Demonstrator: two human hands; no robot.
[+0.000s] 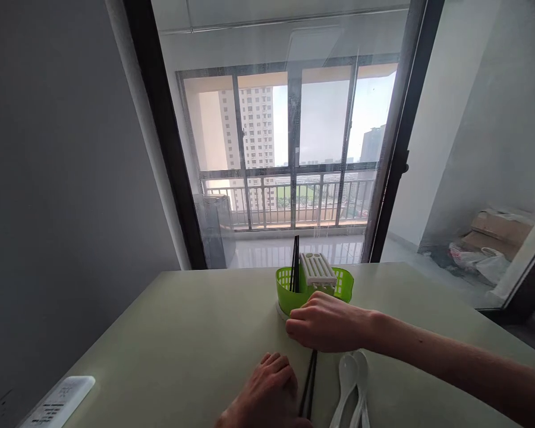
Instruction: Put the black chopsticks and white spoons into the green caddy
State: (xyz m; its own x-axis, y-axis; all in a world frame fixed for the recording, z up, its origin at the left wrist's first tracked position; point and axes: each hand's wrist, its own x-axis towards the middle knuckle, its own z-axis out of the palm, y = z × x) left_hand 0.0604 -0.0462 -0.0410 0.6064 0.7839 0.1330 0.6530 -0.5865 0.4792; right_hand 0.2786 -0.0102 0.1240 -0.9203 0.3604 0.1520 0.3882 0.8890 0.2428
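Note:
A pair of dark chopsticks (310, 380) runs lengthwise along the table between my hands. My right hand (323, 324) is closed around their far end, in front of the green basket, and covers that end. At the bottom edge, my left hand (267, 389) is curled on the left of the chopsticks, its thumb at their near end; the grip is partly hidden. Two white spoons (348, 374) lie side by side to the right. Behind my right hand stands the green basket (285, 297), with more dark chopsticks (295, 267) upright in it and a white slotted piece (317, 269) at its top.
The pale table (196, 333) reaches a glass sliding door with a dark frame (167, 137). A white power strip (62, 401) sits at the table's left edge, by a grey wall (62, 178). Cardboard boxes and bags (494, 244) are on the floor at right, behind glass.

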